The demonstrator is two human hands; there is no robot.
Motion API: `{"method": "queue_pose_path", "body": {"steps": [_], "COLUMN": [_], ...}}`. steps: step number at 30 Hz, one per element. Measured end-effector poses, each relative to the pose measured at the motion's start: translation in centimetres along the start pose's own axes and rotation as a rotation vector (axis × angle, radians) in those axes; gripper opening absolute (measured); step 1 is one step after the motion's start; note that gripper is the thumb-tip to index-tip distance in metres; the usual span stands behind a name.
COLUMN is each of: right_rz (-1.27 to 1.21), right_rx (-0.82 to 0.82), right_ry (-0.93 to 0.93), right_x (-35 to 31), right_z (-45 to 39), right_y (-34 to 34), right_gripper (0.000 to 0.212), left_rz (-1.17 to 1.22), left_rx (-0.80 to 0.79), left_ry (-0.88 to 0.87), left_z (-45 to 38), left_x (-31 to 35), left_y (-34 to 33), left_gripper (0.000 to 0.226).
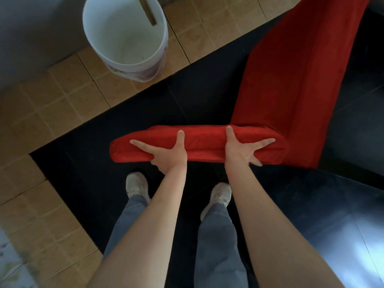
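A long red cloth (291, 80) runs from the upper right down to the middle, where its near end is rolled into a thick roll (203, 146) lying crosswise in front of me. My left hand (168, 152) grips the left half of the roll, with the thumb on top, the index finger stretched out to the left and the other fingers tucked under. My right hand (241, 150) grips the right half the same way, its index finger pointing right. The flat part of the cloth joins the roll at its right end.
A white bucket (158, 38) with a wooden stick in it stands on the tan tiles at the upper left. Below the roll are black floor tiles (83, 163) and my two pale shoes (137, 183). A glossy black surface (342, 204) lies at the right.
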State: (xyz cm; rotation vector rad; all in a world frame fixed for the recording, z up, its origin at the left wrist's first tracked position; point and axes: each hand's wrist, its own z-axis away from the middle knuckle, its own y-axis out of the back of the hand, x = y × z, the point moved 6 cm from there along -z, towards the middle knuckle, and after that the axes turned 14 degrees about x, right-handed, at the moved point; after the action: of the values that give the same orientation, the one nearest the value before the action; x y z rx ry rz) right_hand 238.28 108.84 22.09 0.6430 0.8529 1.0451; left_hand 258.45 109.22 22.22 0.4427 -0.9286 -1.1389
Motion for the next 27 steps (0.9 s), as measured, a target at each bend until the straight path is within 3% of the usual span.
{"method": "queue_pose_path", "body": {"steps": [6,10,13,17,21,27], "right_rz": [0.133,0.389,0.63,0.922,1.069,1.123], "right_rx": [-0.053,-0.123,-0.285,-0.461,-0.452,-0.372], "right_ry": [0.183,0.61,0.979,1.328,1.486,1.571], "right_x": [-0.3,-2.0,-2.8,-2.0,-1.3,-1.6], "right_z": [-0.2,2.0,5.0,8.4,10.0,10.5], "right_y": [2.5,2.2,-0.8,-5.0,-7.2,-8.0], "right_gripper": [0.126,0.122,0.12,0.12,0.123,0.121], "left_rz": [-0.064,-0.333,-0.515,-0.58,-0.597,-0.579], "left_rx": [-0.032,-0.031,-0.2,-0.38,-0.477,-0.574], "left_ry": [-0.204,-0.451,-0.718,-0.994,-1.138,-1.122], "left_z": [-3.9,-7.7,-9.5,-10.6,-10.9,-11.4], "left_x": [-0.1,1.4,2.7,3.7,4.6,4.8], "left_y": [4.5,7.2,7.4,7.1,6.0,5.0], "left_gripper": [0.104,0.095,0.096,0.102,0.102,0.093]}}
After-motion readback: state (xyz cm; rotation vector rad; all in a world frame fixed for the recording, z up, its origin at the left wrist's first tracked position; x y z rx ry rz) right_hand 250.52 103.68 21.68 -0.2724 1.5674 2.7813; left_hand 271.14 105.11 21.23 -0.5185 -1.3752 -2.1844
